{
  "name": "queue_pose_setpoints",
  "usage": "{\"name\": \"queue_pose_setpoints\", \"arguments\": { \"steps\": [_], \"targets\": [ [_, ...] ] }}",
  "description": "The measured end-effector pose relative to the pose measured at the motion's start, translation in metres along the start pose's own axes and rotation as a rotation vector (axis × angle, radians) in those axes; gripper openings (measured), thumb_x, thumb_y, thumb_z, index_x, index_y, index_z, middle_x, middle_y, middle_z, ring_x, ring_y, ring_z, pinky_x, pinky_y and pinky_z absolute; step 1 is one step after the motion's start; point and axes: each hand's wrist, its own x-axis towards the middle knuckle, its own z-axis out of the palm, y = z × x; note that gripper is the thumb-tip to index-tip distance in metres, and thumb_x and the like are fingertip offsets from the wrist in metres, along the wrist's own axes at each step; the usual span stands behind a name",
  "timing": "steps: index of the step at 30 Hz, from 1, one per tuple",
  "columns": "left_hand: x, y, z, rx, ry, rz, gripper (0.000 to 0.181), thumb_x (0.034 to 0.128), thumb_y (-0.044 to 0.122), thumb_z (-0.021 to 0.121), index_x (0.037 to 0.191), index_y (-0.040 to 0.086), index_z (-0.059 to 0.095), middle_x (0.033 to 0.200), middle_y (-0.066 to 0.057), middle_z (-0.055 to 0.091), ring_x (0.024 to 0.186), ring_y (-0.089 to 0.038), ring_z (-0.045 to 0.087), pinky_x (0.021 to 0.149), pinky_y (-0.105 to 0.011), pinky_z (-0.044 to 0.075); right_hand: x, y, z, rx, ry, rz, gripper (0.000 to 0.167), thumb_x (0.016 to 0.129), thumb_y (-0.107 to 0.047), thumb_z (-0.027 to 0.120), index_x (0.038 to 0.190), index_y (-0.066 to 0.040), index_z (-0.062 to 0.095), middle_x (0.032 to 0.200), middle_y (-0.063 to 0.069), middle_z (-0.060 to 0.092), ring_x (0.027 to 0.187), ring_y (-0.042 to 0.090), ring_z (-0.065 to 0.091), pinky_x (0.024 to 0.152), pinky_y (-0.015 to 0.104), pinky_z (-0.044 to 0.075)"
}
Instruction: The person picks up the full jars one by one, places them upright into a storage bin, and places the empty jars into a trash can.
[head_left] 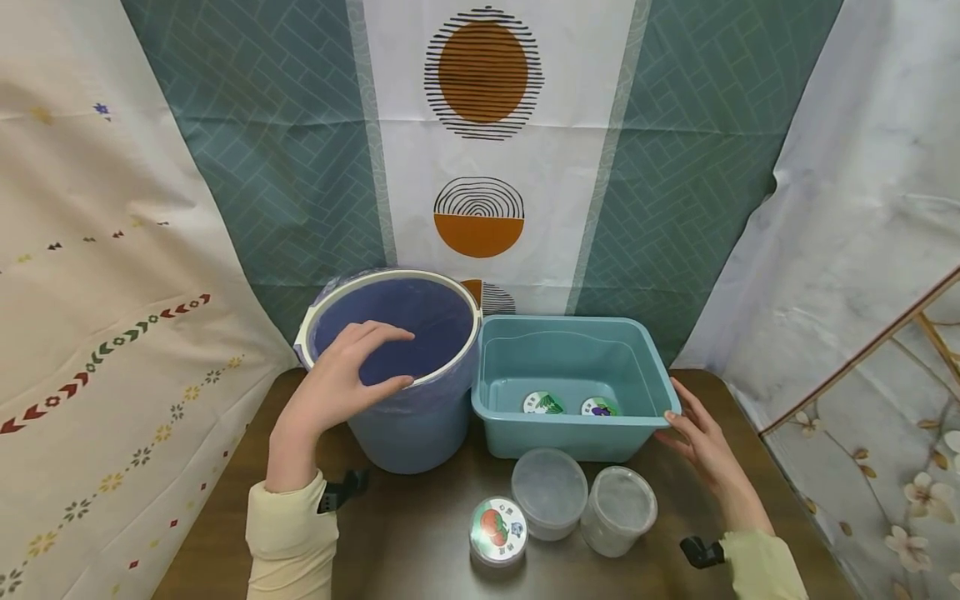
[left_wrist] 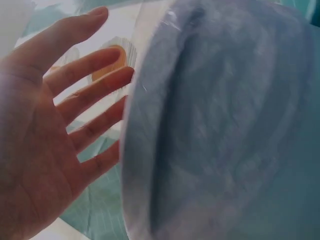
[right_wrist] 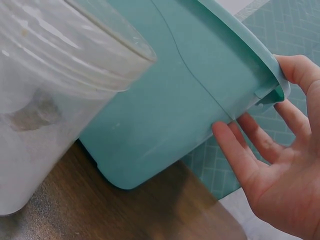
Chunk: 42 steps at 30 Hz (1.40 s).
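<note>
Head cam: on my feed the turquoise basin (head_left: 510, 435) sits at the table's (head_left: 405, 533) back edge, close to the R back corner, w/ two round labelled lids (head_left: 542, 403) (head_left: 599, 407) on its floor. Blue bin (head_left: 412, 433) is just beside it, nr the L back corner. Toward the near edge: tomato tub (head_left: 498, 531) plus two clear tubs (head_left: 551, 492) (head_left: 621, 507). L hand (head_left: 337, 375) hangs over the bin, thumb and fingers apart, holding nothing. R hand (head_left: 708, 442) grips the basin's near R rim corner.

L wrist cam: fingers straight and spread, tips right by the bin rim; can't tell if they touch. Crinkled film wraps the bin, so prob slippery there.

R wrist cam: I've got fingers at the rim corner and along the basin wall, clear tub close by. Basin looks like thin, stiff plastic, prob light and smooth, not fragile. I'd hold it under the rolled rim, nr the corners, where it flexes least; one-handed it'd likely tip, so opp. ends are better.
</note>
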Motion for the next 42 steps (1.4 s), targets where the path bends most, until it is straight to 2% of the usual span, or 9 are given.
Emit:
{"name": "queue_pose_setpoints", "arguments": {
  "steps": [6, 10, 17, 20, 26, 33, 42],
  "targets": [
    [-0.023, -0.014, 0.009, 0.022, 0.107, 0.027, 0.045, 0.0739, 0.023, 0.088, 0.115, 0.021, 0.069, 0.11, 0.005, 0.069, 0.108, -0.016, 0.057, 0.094, -0.033, 0.045, 0.0, 0.0, 0.0, -0.002, 0.013, 0.009, 0.065, 0.104, -0.02, 0.049, 0.16, -0.026, 0.016, 0.128, -0.017, 0.047, 0.104, -0.008, 0.062, 0.085, 0.023, 0.057],
    [-0.035, -0.022, 0.017, 0.039, 0.179, 0.062, 0.043, 0.0691, 0.017, 0.09, 0.108, 0.02, 0.072, 0.103, 0.006, 0.07, 0.099, -0.013, 0.057, 0.087, -0.026, 0.042, -0.001, 0.001, 0.001, -0.002, 0.028, 0.016, 0.065, 0.104, -0.021, 0.05, 0.16, -0.025, 0.016, 0.128, -0.017, 0.046, 0.103, -0.008, 0.062, 0.084, 0.021, 0.056],
    [-0.048, -0.031, 0.026, 0.031, 0.311, 0.105, 0.037, 0.0642, 0.009, 0.09, 0.097, 0.017, 0.076, 0.094, 0.002, 0.068, 0.092, -0.016, 0.053, 0.085, -0.036, 0.036, 0.0, 0.0, 0.002, -0.002, 0.037, 0.023, 0.065, 0.104, -0.021, 0.051, 0.16, -0.026, 0.017, 0.127, -0.017, 0.046, 0.102, -0.009, 0.061, 0.083, 0.021, 0.056],
    [-0.052, -0.034, 0.029, 0.016, 0.349, 0.101, 0.034, 0.063, 0.007, 0.09, 0.092, 0.017, 0.077, 0.091, 0.001, 0.066, 0.091, -0.017, 0.052, 0.085, -0.038, 0.034, 0.0, 0.0, 0.002, -0.005, 0.038, 0.024, 0.065, 0.104, -0.021, 0.051, 0.159, -0.026, 0.018, 0.128, -0.018, 0.046, 0.103, -0.009, 0.061, 0.084, 0.021, 0.056],
    [-0.055, -0.04, 0.033, -0.014, 0.392, 0.085, 0.029, 0.0653, 0.007, 0.089, 0.09, 0.018, 0.078, 0.088, 0.001, 0.064, 0.089, -0.017, 0.05, 0.087, -0.031, 0.031, 0.0, -0.001, 0.003, -0.007, 0.037, 0.024, 0.065, 0.104, -0.02, 0.05, 0.16, -0.026, 0.017, 0.128, -0.017, 0.046, 0.103, -0.009, 0.062, 0.084, 0.021, 0.056],
    [-0.058, -0.041, 0.036, -0.004, 0.477, 0.115, 0.035, 0.0603, 0.001, 0.089, 0.089, 0.017, 0.079, 0.086, -0.001, 0.063, 0.087, -0.02, 0.047, 0.087, -0.033, 0.028, 0.0, -0.003, 0.003, -0.016, 0.024, 0.031, 0.066, 0.104, -0.021, 0.049, 0.16, -0.027, 0.015, 0.126, -0.018, 0.047, 0.103, -0.01, 0.061, 0.085, 0.021, 0.056],
    [-0.057, -0.043, 0.043, -0.094, 0.532, 0.12, 0.036, 0.0597, -0.003, 0.087, 0.089, 0.016, 0.078, 0.087, -0.002, 0.062, 0.087, -0.019, 0.045, 0.087, -0.032, 0.027, 0.0, -0.001, 0.003, 0.0, 0.044, 0.038, 0.065, 0.104, -0.022, 0.051, 0.159, -0.027, 0.018, 0.124, -0.015, 0.05, 0.101, -0.006, 0.063, 0.085, 0.023, 0.057]
  ]
}}
